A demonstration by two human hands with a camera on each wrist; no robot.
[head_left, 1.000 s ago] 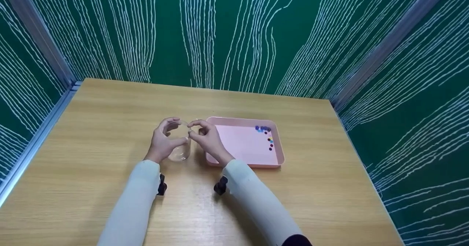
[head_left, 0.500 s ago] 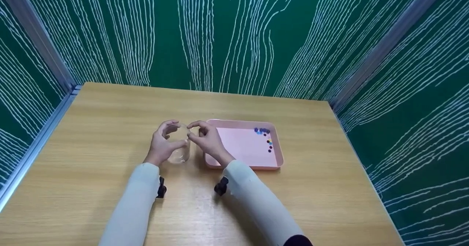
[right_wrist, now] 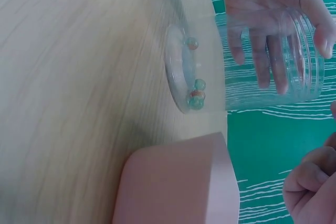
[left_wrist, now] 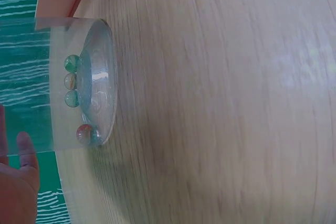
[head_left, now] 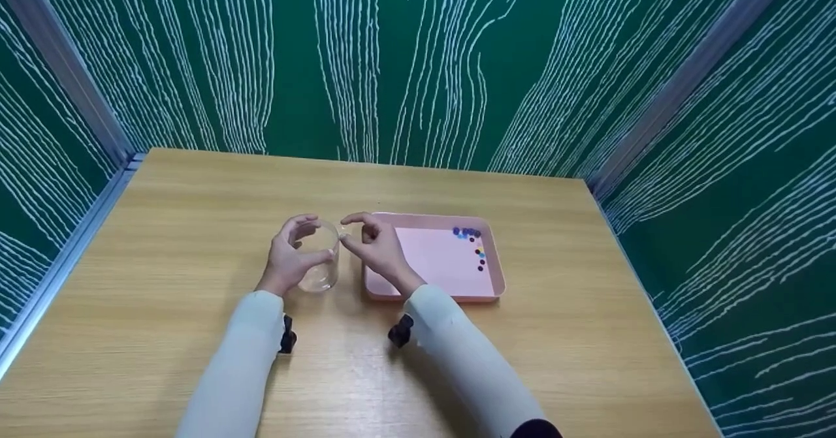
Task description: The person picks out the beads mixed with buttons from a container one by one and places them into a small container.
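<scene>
Jar (head_left: 319, 280) upright on worktop (head_left: 196, 229), inward of far edge, marbles (left_wrist: 85, 134) inside at base. Left hand (head_left: 286, 255) curls fingers round it; right hand (head_left: 380, 247) just beside, toward right edge, thumb and index parted, seemingly holding nothing.

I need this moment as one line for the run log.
left hand: grips clear jar; right hand: near jar's rim; marbles: inside jar, at bottom; pink tray: beside jar
</scene>
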